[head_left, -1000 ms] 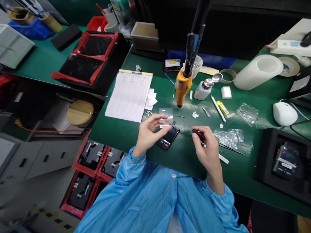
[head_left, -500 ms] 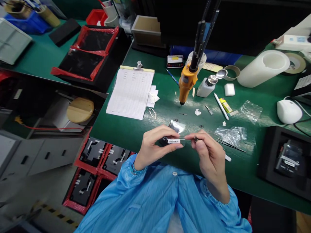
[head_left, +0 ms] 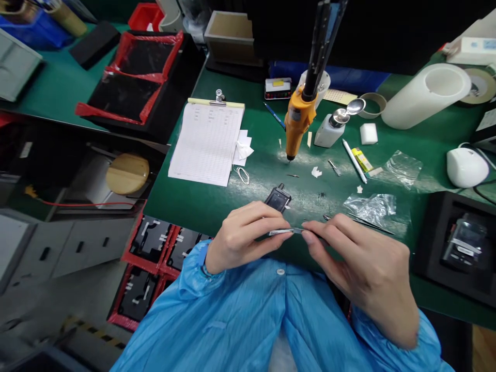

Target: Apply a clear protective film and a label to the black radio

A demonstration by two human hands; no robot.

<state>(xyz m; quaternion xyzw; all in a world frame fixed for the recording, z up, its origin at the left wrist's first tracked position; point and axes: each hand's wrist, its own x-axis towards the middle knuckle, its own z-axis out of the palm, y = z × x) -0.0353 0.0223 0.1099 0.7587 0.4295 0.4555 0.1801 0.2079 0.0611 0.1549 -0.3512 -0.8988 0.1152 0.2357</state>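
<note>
My left hand [head_left: 248, 235] is closed, pinching a thin flat piece with a white label [head_left: 279, 232] edge-on between thumb and fingers. Close to the far end of that piece, the fingertips of my right hand [head_left: 360, 258] are pinched together on a slim dark tool [head_left: 326, 217], mostly hidden by the fingers; its exact kind is unclear. A small black handheld device [head_left: 278, 198] with a stubby knob lies on the green table just beyond my left hand. Tweezers [head_left: 372, 224] rest beside my right hand, near a crumpled clear bag [head_left: 370, 206].
An orange electric screwdriver [head_left: 298, 121] hangs over the table [head_left: 186, 206]. Behind it are a pump bottle [head_left: 329, 130] and a white roll [head_left: 426, 98]. A clipboard with a form [head_left: 207, 142] lies left. A black foam tray [head_left: 430, 248] with another device stands right.
The labelled piece has tilted so its label shows less. My right hand has turned and shifted right and nearer. The black device is more exposed beyond my left hand. The camera view has shifted slightly.
</note>
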